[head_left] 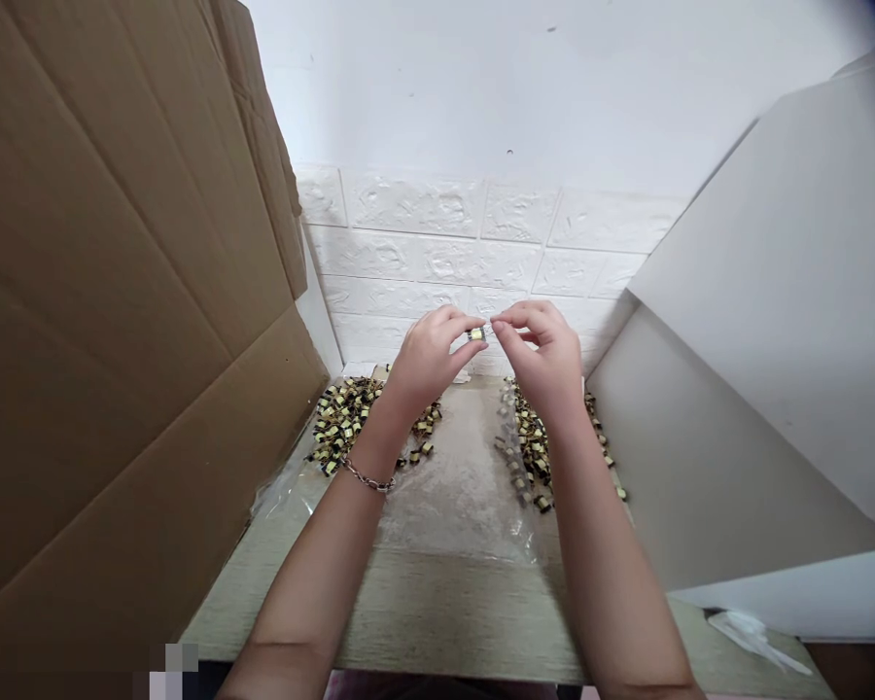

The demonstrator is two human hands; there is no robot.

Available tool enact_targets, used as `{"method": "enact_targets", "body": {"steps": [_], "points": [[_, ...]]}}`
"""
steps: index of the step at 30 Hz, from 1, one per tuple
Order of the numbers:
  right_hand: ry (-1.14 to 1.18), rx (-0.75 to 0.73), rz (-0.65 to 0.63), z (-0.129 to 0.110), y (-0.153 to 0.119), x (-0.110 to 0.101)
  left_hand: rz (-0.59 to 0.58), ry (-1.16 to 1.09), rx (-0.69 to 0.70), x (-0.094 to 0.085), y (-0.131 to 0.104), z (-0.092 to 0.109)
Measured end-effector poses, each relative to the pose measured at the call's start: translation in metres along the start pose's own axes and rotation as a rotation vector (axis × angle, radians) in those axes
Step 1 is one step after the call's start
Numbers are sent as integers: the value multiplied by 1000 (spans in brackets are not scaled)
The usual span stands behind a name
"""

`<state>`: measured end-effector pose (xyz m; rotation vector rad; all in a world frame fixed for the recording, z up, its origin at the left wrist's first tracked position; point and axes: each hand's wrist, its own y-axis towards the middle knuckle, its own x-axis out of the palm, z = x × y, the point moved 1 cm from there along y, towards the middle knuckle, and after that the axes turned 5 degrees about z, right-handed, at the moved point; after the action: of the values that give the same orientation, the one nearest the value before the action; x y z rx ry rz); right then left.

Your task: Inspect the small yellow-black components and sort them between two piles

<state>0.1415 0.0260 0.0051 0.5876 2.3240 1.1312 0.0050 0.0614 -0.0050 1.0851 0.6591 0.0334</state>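
My left hand holds a small transformer, wrapped in yellow with dark ends, between thumb and fingertips above the table. Just to its right, my right hand has thumb and forefinger pinched close beside the piece; whatever they hold is too small to make out. Below my left wrist lies a pile of similar small transformers, some with coppery wires. A second pile of transformers is partly hidden by my right forearm.
A clear plastic sheet covers part of the wooden table. Tall cardboard stands at the left and a white panel at the right. Behind is a white brick-patterned wall. Crumpled white plastic lies at the right front.
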Motion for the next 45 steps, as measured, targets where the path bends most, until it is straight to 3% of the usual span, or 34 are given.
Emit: {"method": "enact_targets", "body": {"steps": [6,14,19,36,45], "points": [[27,-9,-2,-1,0,-2,56,-37,-47,-2,1,-1],[209,254,85,12,3,-1,124,-146,-106,-5,2,2],[186,336,-24,23,4,3,121,-171,-115,-5,2,3],[87,339,-28,10,4,-4,100,-121,-82,-4,2,2],[-20,260,-31,12,5,-10,52,-53,-22,1,2,-2]]}}
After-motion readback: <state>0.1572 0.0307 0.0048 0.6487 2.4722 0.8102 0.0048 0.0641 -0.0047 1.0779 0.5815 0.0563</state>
